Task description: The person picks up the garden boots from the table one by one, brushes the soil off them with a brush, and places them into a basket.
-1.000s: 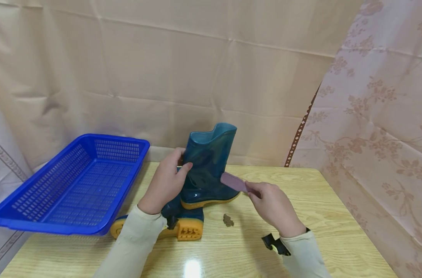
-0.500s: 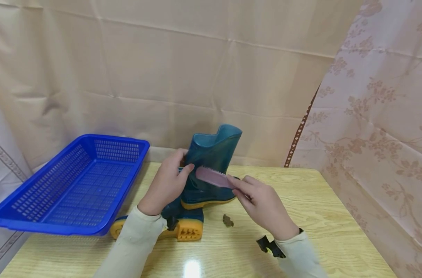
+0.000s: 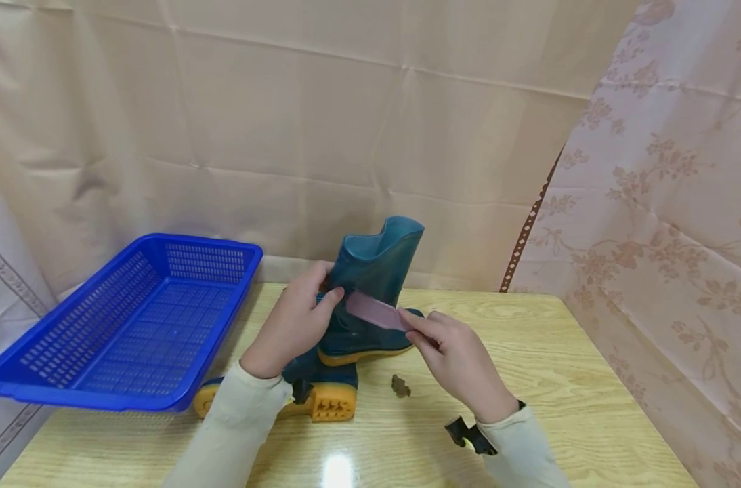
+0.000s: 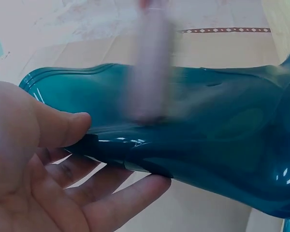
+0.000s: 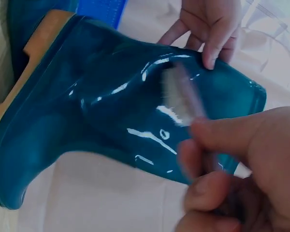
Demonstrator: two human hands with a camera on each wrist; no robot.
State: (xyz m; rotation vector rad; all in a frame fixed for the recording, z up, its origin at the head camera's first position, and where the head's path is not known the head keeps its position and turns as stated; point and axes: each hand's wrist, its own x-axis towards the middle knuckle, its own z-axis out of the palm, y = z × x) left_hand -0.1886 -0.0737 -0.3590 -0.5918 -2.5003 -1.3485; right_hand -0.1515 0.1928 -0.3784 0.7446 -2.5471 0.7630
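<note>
A teal rain boot [image 3: 376,271] with a yellow sole stands tilted on the table. My left hand [image 3: 294,318] grips the back of its shaft, thumb on the near side and fingers behind, as the left wrist view shows. In my right hand [image 3: 458,359] is a pink brush [image 3: 376,310], pinched by its handle. White bristles [image 5: 176,96] face the side of the boot shaft in the right wrist view, where the brush is blurred. A second boot [image 3: 334,400] lies on its side under my left forearm, its yellow tread showing.
A blue plastic basket [image 3: 236,325] stands on the left of the wooden table [image 3: 529,407]. A small brown clump [image 3: 400,385] lies in front of the upright boot. Beige cloth [image 3: 285,135] hangs behind, and a floral curtain [image 3: 681,271] borders the right side.
The brush has moved left from the boot's front edge onto the side of its shaft, with my right hand following. The boot top has shifted slightly right; my left hand keeps its grip.
</note>
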